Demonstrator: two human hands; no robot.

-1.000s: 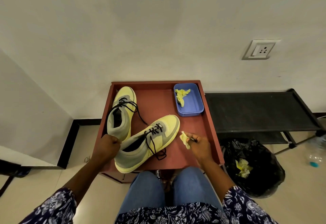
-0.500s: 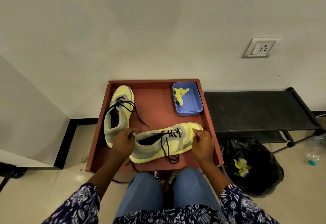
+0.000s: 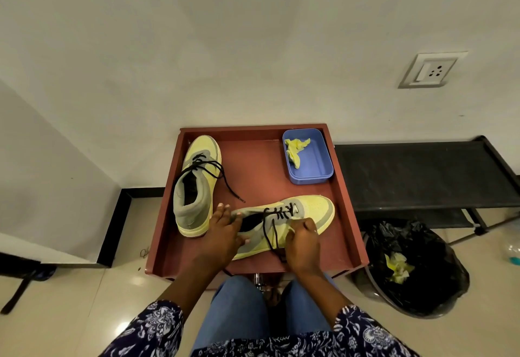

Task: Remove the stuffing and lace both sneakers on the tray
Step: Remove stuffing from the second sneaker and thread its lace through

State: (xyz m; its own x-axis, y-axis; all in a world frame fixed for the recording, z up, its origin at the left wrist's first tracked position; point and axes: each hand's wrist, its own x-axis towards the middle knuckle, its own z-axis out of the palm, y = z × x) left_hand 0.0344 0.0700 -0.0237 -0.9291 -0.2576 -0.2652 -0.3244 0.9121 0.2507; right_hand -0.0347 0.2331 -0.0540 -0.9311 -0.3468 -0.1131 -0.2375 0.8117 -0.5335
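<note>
On the red-brown wooden tray (image 3: 349,216), I've swung the near yellow-and-grey sneaker (image 3: 315,210) sideways; my left hand (image 3: 222,233) now lies spread at its collar, my right hand (image 3: 304,240) curled by its black lace (image 3: 271,234), lacing apparently next.

yellow-grey sneakers (image 3: 284,223), red-brown tray (image 3: 253,176), blue container (image 3: 315,165)

One head camera looks steeply down and forward from just above the red tray (image 3: 254,134), close in, the wall rising beyond it.
</note>
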